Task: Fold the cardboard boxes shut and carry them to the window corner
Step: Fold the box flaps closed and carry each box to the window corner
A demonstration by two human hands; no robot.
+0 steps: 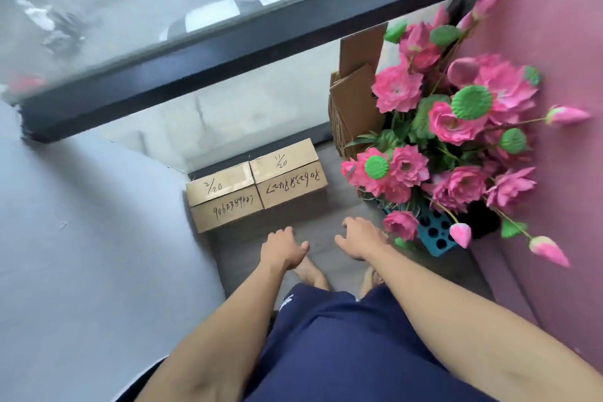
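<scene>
A downward view from a person's head, looking at a floor corner beside a large window (163, 26) with a dark frame.

Two closed cardboard boxes sit on the grey floor (329, 215), side by side and touching, pushed against the base of the glass. The left box (225, 202) is marked "2/20" on its lid by hand; the right box (288, 178) is marked "1/20". Each also carries a handwritten string of digits on the side facing the camera, upside down from this angle. Both lids lie flat and shut.

Two bare arms reach down towards the boxes. The left hand (282, 246) hangs just short of the left box, palm down, fingers loosely spread and holding nothing. The right hand (360, 238) hangs level with it, near the right box, its fingers gently bent and also empty — neither hand touches cardboard. Below the hands a bare foot shows, and dark blue shorts (342, 346) fill the lower middle.

To the right stands a bunch of pink flowers (456, 130) with round green seed pods — probably artificial, though the blur makes this uncertain. Behind them, flat cardboard sheets (355, 98) lean in the corner. A pink surface (561, 75) runs down the right edge; a grey surface (81, 222) fills the left.
</scene>
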